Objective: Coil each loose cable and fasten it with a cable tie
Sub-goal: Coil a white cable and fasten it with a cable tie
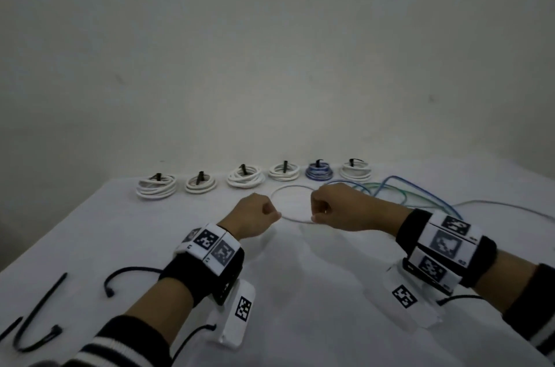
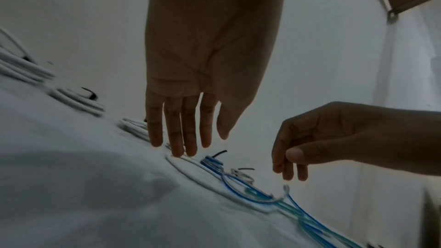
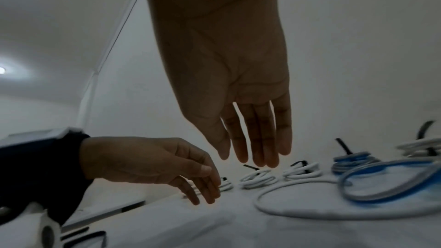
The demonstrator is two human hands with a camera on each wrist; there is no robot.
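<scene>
A loose white cable (image 1: 289,204) lies in a single loop on the cloth-covered tabletop (image 1: 300,276), just in front of a back row of six coiled bundles (image 1: 244,177) already bound with black ties. The left hand (image 1: 251,216) and the right hand (image 1: 336,210) hover at either side of the loop, fingers hanging straight and relaxed, gripping nothing. Blue and green cables (image 1: 399,191) sprawl to the right; spare black ties (image 1: 36,318) lie near left.

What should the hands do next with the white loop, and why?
Probably pinch the white cable loop with the left hand and right hand, then wind another turn: it lies as one loose ring, ungripped and untied.
</scene>
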